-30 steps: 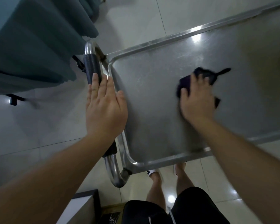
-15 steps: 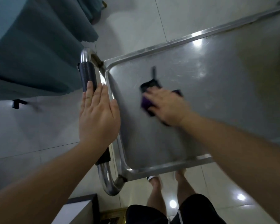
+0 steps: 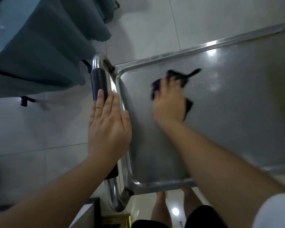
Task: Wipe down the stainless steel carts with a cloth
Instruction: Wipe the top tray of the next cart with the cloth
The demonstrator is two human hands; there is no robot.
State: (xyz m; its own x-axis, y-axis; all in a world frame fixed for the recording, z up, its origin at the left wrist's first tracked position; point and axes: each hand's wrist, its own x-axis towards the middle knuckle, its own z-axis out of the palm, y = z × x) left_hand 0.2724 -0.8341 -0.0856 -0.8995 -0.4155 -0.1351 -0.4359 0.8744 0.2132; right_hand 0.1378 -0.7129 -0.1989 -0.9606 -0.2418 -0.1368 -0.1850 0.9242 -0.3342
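On the cart's (image 3: 220,120) steel top, near the corner by the handle, we see the dark cloth (image 3: 174,79) lying flat under the right hand (image 3: 169,102). Its fingers are laid over the cloth and press it against the metal; motion blur hides whether they curl into the fabric, so we cannot tell if the hand grips it or only pushes it with straight fingers. Folds of the cloth stick out beyond the fingertips, toward the far rim, and a strip of it shows along the hand's right edge; one thin tail points away to the right.

We find the left hand (image 3: 109,127) resting on the cart's handle (image 3: 99,83), palm down, fingers straight and held together, holding nothing. Its fingertips reach onto the black grip sleeve, and its thumb side lies just beside the tray's raised rim. The two hands are apart, with the rim and a band of bare steel between them.

Beyond the handle hangs a teal curtain (image 3: 39,46) above the pale tiled floor (image 3: 31,129). Below the tray's near edge we see the person's bare legs and black shorts (image 3: 202,218).
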